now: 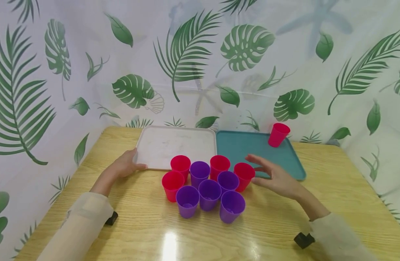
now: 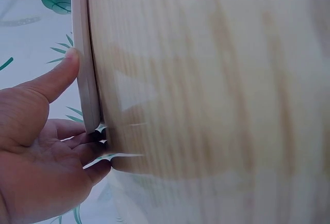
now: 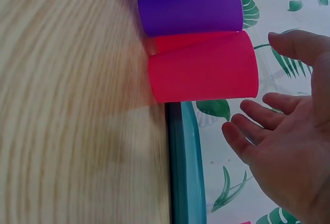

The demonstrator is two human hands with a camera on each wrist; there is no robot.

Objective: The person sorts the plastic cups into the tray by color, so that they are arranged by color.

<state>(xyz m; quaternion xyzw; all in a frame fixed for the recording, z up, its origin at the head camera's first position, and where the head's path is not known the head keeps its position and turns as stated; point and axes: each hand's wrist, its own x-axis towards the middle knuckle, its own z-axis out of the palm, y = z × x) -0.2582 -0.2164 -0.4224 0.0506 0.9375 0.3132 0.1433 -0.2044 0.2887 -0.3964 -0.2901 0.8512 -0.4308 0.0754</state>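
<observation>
With my left hand [image 1: 126, 165] I grip the near left corner of a white tray [image 1: 177, 145]. In the left wrist view the thumb lies along the tray's rim [image 2: 87, 79], and the other fingers bend round its corner. My right hand [image 1: 279, 181] hovers beside the rightmost red cup [image 1: 243, 175], fingers spread, holding nothing. The right wrist view has a gap between those fingers and the red cup [image 3: 206, 72]. Several red and purple cups, among them a front purple cup [image 1: 232, 208], stand upright in a cluster before the trays.
A teal tray [image 1: 252, 145] lies right of the white one, with a single red cup [image 1: 279, 135] standing at its far right corner. The wooden table [image 1: 137, 224] ends at a leaf-print curtain [image 1: 193, 72] behind the trays.
</observation>
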